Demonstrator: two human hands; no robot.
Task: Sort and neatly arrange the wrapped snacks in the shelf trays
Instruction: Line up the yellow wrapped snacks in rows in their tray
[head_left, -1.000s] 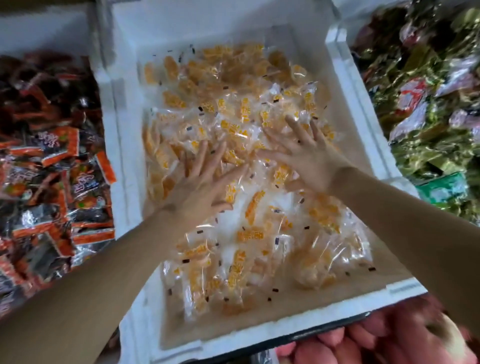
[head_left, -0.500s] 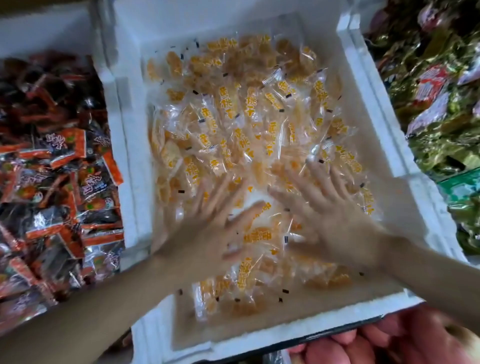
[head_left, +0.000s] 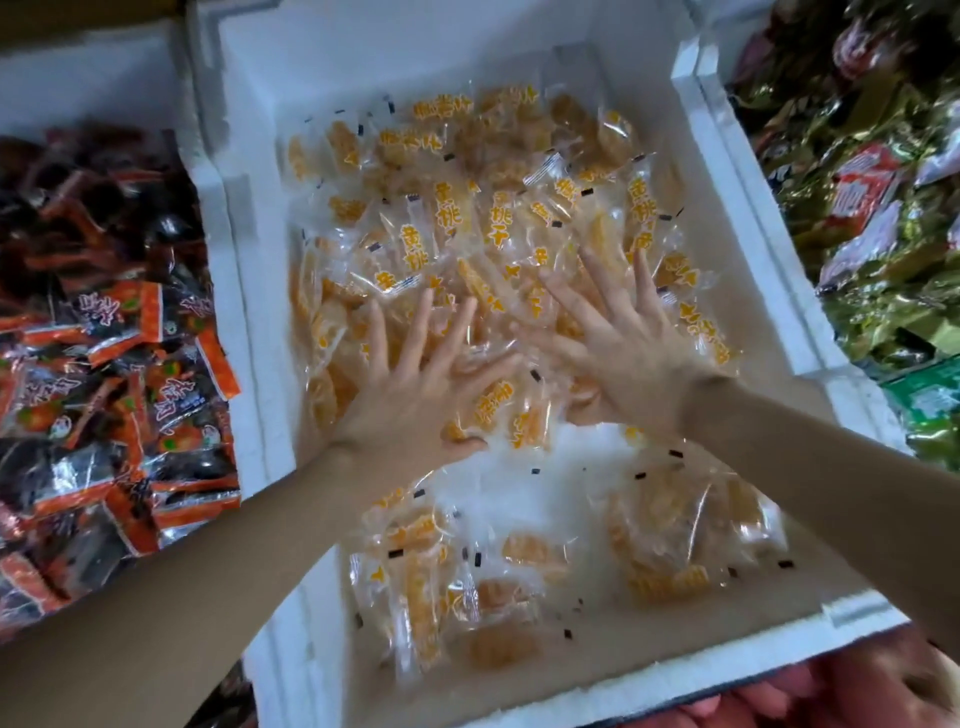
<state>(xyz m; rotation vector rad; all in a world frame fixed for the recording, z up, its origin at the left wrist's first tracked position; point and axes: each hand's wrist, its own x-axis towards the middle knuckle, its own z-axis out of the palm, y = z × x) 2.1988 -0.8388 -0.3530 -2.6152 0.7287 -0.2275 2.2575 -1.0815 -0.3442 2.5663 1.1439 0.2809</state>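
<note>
Left hand (head_left: 415, 395): palm down at mid-frame, fingers straight and fanned wide, lying flat on the yellow snacks; it grips nothing, and its thumb stretches toward the right of the frame.
Right hand (head_left: 618, 353): just right of the other and slightly higher in the frame, also flat and spread wide on the same heap, holding nothing, with its thumb reaching left.
Hands together: side by side with the thumbs near each other; whether they touch cannot be told.
Yellow snacks (head_left: 467, 218): small clear wrappers with yellow lettering and orange pieces inside, all loose in the foam tray. The thickest heap fills the upper half of the tray under and beyond the fingers, and a thinner bunch lies toward the bottom of the frame. A pale, blurred patch sits between the two.
Foam tray (head_left: 249, 312): white with thick walls, filling the centre of the frame.
Cardboard liner (head_left: 623, 649): brown, showing along the tray floor near its lower wall.
Forearms: both bare; one enters from the lower left across the tray's left wall, the other from the right edge.
Orange-and-black packets (head_left: 104, 364): heaped at the left of the frame, beside the tray's left wall.
Green-and-gold packets (head_left: 857, 234): piled at the right, with a few red-and-white ones among them.
Pink items (head_left: 831, 691): bottom right corner, too blurred to identify.
</note>
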